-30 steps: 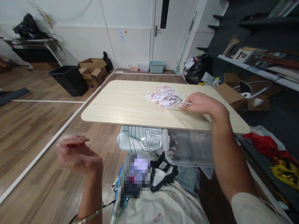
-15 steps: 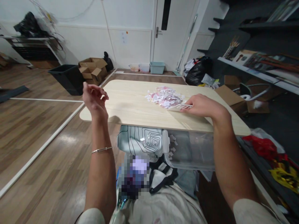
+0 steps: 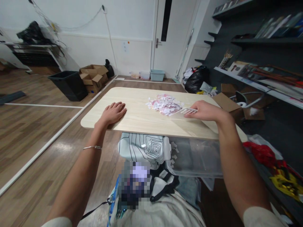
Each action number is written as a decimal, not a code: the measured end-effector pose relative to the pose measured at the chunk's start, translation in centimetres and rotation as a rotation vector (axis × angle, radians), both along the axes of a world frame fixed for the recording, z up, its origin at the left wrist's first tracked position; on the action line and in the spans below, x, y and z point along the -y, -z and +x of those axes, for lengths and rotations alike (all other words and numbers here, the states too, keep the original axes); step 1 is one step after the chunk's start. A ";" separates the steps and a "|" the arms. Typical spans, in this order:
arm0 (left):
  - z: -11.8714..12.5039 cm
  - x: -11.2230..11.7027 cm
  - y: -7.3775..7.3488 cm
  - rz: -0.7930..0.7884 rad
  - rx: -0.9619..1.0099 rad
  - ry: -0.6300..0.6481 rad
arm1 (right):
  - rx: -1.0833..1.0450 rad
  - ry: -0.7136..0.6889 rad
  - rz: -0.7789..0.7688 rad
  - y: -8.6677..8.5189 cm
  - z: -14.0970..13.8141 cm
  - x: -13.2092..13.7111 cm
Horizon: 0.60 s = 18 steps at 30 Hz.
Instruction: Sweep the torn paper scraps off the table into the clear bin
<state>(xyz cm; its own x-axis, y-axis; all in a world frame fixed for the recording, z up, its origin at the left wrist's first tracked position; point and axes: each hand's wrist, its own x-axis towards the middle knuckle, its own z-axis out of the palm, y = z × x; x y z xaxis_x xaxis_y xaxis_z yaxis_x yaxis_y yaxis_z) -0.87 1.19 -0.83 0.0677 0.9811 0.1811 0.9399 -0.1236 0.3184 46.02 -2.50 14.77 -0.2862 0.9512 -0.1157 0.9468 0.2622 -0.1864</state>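
Raised a moment ago, the left hand (image 3: 113, 113) now lies palm-down on the counter (image 3: 139, 122) at eleven o'clock, fingers slightly apart. At one o'clock, the right hand (image 3: 204, 111) has its fingers clamped on a white scraper (image 3: 181, 112), beside heaped paper scraps (image 3: 163, 104) at twelve.

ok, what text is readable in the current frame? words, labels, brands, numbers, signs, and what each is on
No text can be read.
Wall notice: too small.
Paper scraps: any print too small.
White box on the shelf: marking too blurred.
Upright items on the upper shelf: too blurred.
White slotted scraper in the right hand: no lettering visible.
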 end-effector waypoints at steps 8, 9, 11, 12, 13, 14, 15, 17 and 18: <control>0.2 0.3 -0.8 -0.047 -0.028 -0.003 | -0.011 0.000 -0.023 0.0 2.6 -2.4; 0.2 0.4 -0.9 -0.047 -0.028 -0.003 | -0.013 0.000 -0.036 -0.1 2.8 -2.5; 0.2 0.4 -1.0 -0.038 -0.023 -0.003 | -0.019 0.037 -0.051 -0.4 3.3 -2.8; 0.2 0.4 -1.0 -0.033 -0.018 -0.002 | -0.028 0.070 -0.049 -0.6 3.7 -2.8; 0.2 0.4 -1.1 -0.029 -0.013 -0.003 | -0.040 0.111 -0.042 -0.9 4.3 -2.9; 0.2 0.4 -1.1 -0.028 -0.010 -0.005 | -0.055 0.153 -0.033 -1.1 5.0 -2.8; 0.2 0.4 -1.2 -0.032 -0.010 -0.006 | -0.087 0.183 -0.028 -1.3 5.7 -2.8; 0.3 0.5 -1.4 -0.044 -0.015 -0.014 | -0.134 0.255 -0.061 -1.5 7.0 -2.7; 0.3 0.5 -1.5 -0.051 -0.019 -0.021 | -0.110 0.271 -0.075 -1.5 7.5 -2.7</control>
